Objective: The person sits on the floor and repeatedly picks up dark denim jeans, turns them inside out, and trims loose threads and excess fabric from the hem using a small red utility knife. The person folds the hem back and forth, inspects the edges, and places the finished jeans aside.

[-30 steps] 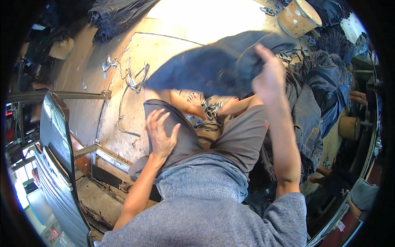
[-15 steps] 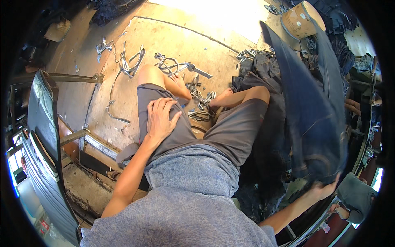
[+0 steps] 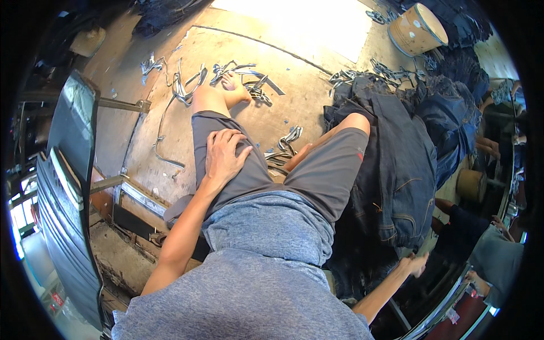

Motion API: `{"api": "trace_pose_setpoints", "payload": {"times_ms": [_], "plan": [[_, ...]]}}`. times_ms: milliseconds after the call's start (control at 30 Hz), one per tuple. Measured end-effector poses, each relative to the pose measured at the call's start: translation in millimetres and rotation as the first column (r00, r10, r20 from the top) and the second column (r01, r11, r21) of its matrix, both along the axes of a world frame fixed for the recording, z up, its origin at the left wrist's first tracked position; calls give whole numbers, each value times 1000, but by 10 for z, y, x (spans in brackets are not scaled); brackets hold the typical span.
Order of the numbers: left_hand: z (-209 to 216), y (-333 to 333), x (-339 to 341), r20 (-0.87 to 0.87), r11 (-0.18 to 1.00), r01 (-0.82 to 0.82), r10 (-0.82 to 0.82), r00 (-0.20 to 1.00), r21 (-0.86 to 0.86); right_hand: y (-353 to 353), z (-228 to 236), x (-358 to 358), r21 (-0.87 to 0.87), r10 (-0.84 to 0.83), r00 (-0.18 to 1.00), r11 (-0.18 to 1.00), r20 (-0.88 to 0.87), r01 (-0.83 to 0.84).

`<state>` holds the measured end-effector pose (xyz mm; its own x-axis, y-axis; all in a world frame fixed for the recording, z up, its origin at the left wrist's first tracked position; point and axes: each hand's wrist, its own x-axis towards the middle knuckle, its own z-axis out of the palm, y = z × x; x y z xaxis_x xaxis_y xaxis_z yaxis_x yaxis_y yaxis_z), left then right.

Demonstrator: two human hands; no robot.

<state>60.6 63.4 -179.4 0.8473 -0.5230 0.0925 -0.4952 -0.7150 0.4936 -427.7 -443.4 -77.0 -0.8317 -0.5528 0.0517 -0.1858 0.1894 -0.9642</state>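
My left hand (image 3: 224, 157) rests on my left thigh, its fingers lightly spread and holding nothing. At the lower right, my right hand (image 3: 413, 263) is in the air with its fingers stretched out; nothing shows in it. Just beyond it, a pair of dark blue jeans (image 3: 405, 175) lies on top of a heap at my right side, its waist end towards my right hand. Darker denim (image 3: 362, 221) lies underneath, next to my right leg, with an orange thread end showing.
Strips of grey and white fabric (image 3: 260, 90) are scattered on the wooden floor (image 3: 226, 51). A round tan stool (image 3: 416, 31) stands at the far right. More jeans (image 3: 447, 122) pile up beside it. A dark machine panel (image 3: 71, 147) stands on my left; other people (image 3: 496, 255) sit at the right edge.
My right hand has let go of the jeans, which have dropped from the air onto the heap. It has drawn slightly left. My left foot has moved forward; my left hand stays on my thigh.
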Motion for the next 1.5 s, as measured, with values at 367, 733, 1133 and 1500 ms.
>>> {"api": "trace_pose_setpoints", "payload": {"times_ms": [367, 733, 1133, 1500], "plan": [[-52, 32, -12, -16, 998, -28, 27, 1000, -48, 408, 232, 800, 107, 544, 490, 737, -681, -668], [-26, -23, -1, 13, 997, -42, 43, 999, -65, 982, 482, 1839, 204, 446, 15, 437, -895, -876], [17, 8, -30, 30, 1000, 1, 0, 1000, -30, 872, -337, 1689, 617, 522, -347, 542, -779, -571], [-16, 77, -98, 11, 995, -56, 57, 998, -81, 693, -510, 1422, 563, 507, -306, 496, -806, -661]]}}
